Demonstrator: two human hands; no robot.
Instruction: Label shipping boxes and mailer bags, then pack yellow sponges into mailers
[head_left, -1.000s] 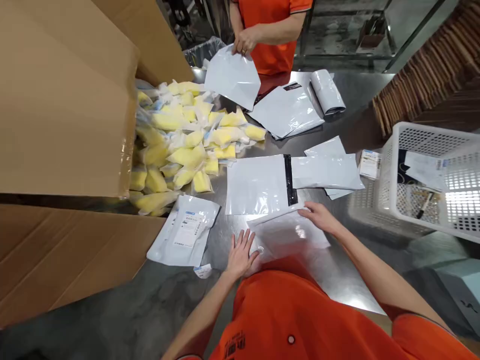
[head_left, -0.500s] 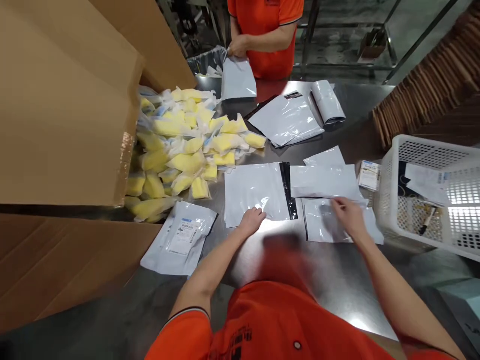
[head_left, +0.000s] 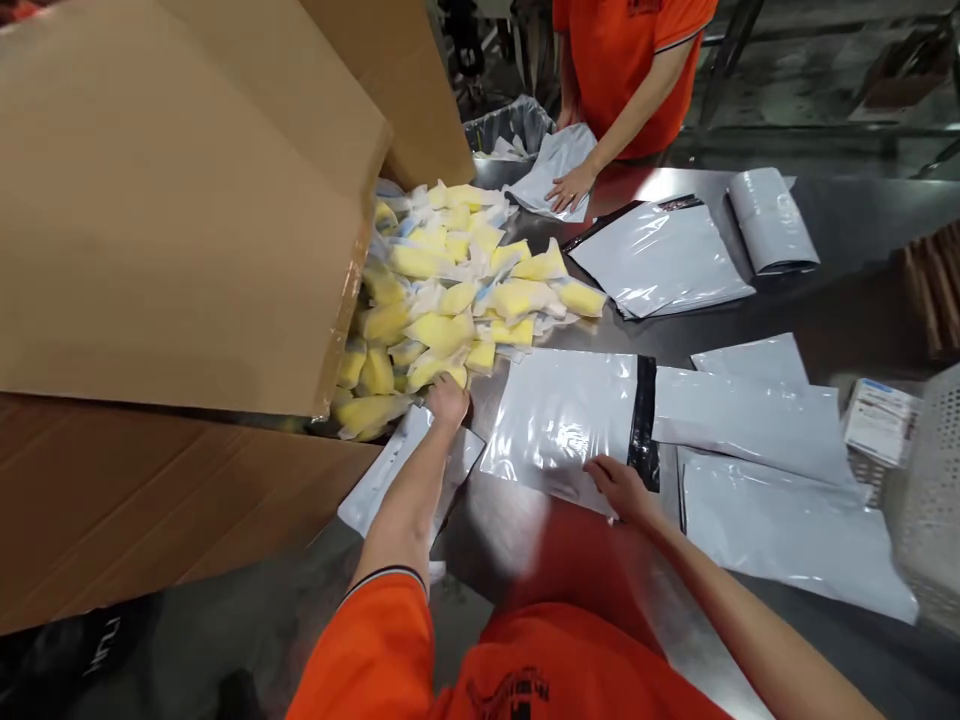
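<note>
My right hand (head_left: 619,487) pinches the near edge of a white plastic mailing bag (head_left: 559,410) with a black strip down its right side. My left hand (head_left: 448,398), fingers curled, has reached the near side of a heap of yellow packets in thin clear wrap (head_left: 442,335). What its fingertips hold, if anything, is hidden. Under my left forearm lie white mailing bags (head_left: 386,472), partly covered by the arm. To the right of my right hand, more white mailing bags (head_left: 787,535) lie overlapping, one of them folded (head_left: 750,420).
A big cardboard box (head_left: 187,220) stands at left, the yellow heap spilling from its opening. Across the metal table, a co-worker in orange (head_left: 630,70) handles a white bag (head_left: 551,170). A bag stack (head_left: 664,255), a rolled bag bundle (head_left: 772,220), a small labelled box (head_left: 881,420) and a white basket (head_left: 934,490) lie around.
My left hand has left the middle bag and moved left to the yellow packets. My right hand has come from the right-hand bags to the middle bag's near edge. The view has turned left.
</note>
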